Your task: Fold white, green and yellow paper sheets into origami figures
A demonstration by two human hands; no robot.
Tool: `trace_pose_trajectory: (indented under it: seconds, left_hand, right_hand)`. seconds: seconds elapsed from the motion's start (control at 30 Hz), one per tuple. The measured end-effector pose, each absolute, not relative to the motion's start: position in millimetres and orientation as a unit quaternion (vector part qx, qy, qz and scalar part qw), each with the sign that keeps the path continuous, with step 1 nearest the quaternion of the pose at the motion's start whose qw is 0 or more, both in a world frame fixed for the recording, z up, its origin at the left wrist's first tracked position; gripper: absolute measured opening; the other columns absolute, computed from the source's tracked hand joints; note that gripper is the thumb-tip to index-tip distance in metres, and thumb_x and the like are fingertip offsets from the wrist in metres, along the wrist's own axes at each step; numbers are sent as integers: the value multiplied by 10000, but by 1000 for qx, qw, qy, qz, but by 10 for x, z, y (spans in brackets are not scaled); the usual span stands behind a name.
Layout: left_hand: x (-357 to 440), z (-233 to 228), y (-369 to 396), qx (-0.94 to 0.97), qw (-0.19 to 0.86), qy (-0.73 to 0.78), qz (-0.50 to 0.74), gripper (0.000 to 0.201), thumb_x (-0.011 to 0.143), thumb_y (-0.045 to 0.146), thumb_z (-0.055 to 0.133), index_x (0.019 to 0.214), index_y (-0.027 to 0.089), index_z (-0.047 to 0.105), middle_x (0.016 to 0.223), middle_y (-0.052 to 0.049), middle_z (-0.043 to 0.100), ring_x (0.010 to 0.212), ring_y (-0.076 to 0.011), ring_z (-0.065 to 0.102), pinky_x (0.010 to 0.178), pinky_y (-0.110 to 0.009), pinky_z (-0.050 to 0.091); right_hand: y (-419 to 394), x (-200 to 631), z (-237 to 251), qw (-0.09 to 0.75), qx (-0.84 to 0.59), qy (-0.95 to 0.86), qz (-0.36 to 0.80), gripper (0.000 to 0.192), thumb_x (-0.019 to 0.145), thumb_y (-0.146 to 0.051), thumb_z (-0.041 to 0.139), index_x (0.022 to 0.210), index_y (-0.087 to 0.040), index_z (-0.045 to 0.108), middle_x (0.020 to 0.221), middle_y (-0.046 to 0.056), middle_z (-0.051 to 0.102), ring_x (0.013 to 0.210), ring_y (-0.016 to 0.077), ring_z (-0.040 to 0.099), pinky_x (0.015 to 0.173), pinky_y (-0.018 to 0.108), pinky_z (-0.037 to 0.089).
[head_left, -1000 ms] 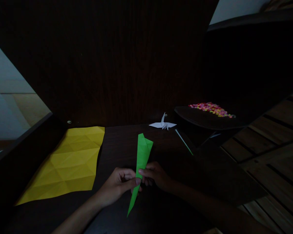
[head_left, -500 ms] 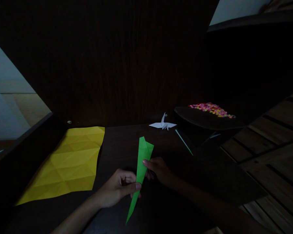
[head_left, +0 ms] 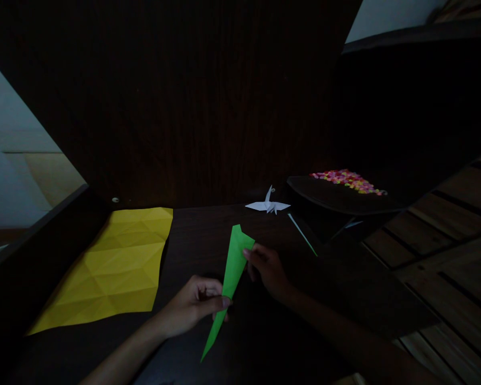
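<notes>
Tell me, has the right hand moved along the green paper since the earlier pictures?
Yes. The right hand slid up the green paper toward its wide end, nearer the white crane. The left hand pinches lower down.

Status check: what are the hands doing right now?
Left hand pinching green folded paper. Right hand pinching its upper edge. Yellow sheet lies clear, left.

Single head-worn view looks forward and down, close over the dark table [head_left: 192, 224]
</notes>
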State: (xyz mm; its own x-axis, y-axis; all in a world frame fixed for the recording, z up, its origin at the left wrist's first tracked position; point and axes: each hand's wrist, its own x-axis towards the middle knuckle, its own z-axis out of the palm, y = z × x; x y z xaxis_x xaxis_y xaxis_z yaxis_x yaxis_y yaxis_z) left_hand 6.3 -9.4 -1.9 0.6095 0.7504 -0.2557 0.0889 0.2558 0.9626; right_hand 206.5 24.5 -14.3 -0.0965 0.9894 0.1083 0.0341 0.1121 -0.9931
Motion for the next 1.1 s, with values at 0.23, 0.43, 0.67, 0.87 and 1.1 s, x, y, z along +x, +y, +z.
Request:
trace_pose_trajectory:
  seconds: [0.23,0.43,0.67,0.87,1.1]
  left_hand:
    - [100,-40,-77,541,694,399,256,320,798,445,649,817,126,666,654,-36,694,552,-139,610,561,-252,460]
    - [100,-45,-59,545,689,395,271,372,811,493,619,814,123,661,643,-39,689,549,-139,613,570,-258,466]
    - [105,-20,-68,554,692,388,252,378,795,494,637,828,119,668,679,-47,693,570,-142,610,577,-258,461]
    - [95,-38,-86,553,693,389,249,336,789,459,658,750,125,641,668,-48,701,562,-142,616,565,-252,458]
    - [86,-43,-80,551,696,387,248,345,807,454,642,743,115,643,664,-51,701,559,-133,615,573,-247,460]
  right_hand:
    - [206,2032,-183,489,-437,-566,500,397,805,-521,597,603,-188,515,454,-49,526,342,75,432,378,206,329]
    - [129,1960,-256,439,-412,-574,555,372,779,-503,627,633,-171,546,538,-15,589,370,71,454,372,193,335]
    - [140,1980,-259,414,-411,-590,558,436,812,-517,583,572,-154,579,457,-20,535,368,78,448,400,203,333]
    - [228,2046,-200,447,-435,-568,538,460,798,-550,577,552,-162,581,416,-30,506,352,86,438,410,220,328]
    - [273,2087,-134,467,-459,-551,518,438,791,-533,584,536,-177,568,387,-43,488,349,89,432,415,221,328]
